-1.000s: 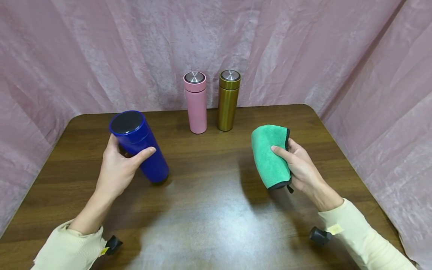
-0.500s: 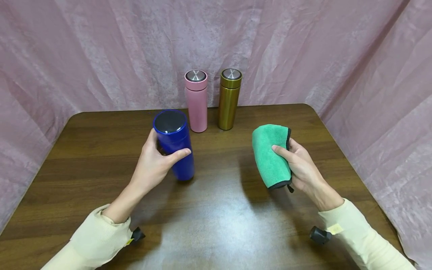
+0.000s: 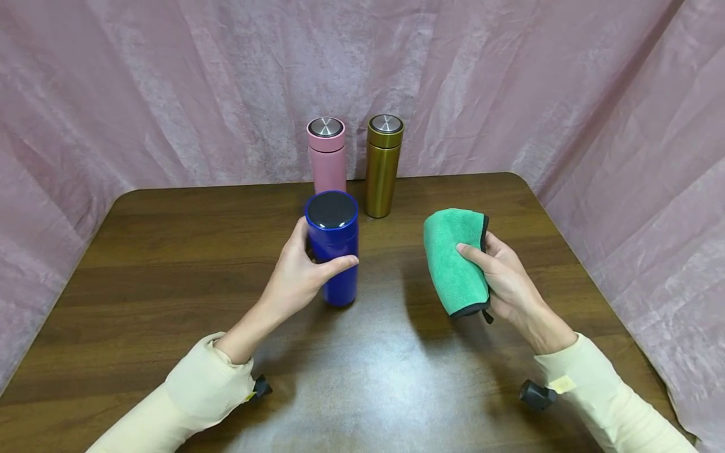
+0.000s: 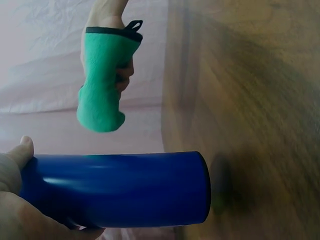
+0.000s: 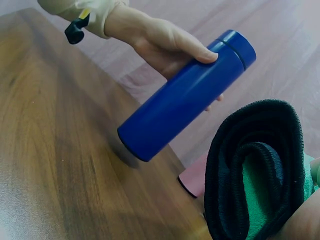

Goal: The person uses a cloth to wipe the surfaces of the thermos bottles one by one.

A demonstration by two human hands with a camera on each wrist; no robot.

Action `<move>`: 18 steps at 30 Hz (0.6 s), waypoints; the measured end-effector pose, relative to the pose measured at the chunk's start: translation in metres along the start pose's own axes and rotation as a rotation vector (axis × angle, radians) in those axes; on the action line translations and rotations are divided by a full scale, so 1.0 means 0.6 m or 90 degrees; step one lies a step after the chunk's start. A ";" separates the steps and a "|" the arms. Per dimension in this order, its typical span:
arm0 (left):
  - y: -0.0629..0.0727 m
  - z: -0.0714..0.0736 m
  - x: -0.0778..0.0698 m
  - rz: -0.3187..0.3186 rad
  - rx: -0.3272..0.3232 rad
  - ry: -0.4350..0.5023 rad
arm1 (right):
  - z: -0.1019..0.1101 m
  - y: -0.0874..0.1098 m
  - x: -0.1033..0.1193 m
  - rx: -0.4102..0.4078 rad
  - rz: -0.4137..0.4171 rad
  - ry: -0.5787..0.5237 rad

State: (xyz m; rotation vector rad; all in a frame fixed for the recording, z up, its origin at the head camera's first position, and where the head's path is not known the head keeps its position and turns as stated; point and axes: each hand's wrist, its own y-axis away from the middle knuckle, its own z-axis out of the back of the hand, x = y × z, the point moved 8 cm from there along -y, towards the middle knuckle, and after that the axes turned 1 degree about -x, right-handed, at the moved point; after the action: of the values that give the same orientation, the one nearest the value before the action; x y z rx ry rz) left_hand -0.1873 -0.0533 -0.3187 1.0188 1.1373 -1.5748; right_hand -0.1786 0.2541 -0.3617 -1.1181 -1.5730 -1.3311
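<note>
A blue thermos bottle with a dark lid top is upright in front of the pink bottle in the head view. My left hand grips its upper part, thumb across the near side. In the left wrist view the bottle's base appears a little off the tabletop. My right hand holds a folded green cloth with black edging, thumb on top. The cloth's rolled black edge shows close up in the right wrist view. A gap separates bottle and cloth.
A pink thermos bottle, its lower part hidden by the blue one, and a gold thermos bottle stand at the back of the wooden table. Pink curtains hang behind and at the sides.
My left hand has carried the blue bottle rightward from the left side to the middle, and the bottle has gone from tilted to nearly upright. The right hand and cloth have stayed almost still.
</note>
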 end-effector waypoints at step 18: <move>-0.004 -0.047 0.019 0.002 0.021 0.002 | -0.018 0.003 0.028 0.043 0.032 -0.006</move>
State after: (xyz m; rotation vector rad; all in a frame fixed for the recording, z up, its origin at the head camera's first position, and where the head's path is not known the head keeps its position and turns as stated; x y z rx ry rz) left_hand -0.1895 -0.0281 -0.3357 1.0450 1.1141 -1.5953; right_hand -0.1818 0.2456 -0.3438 -1.1166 -1.5756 -1.2321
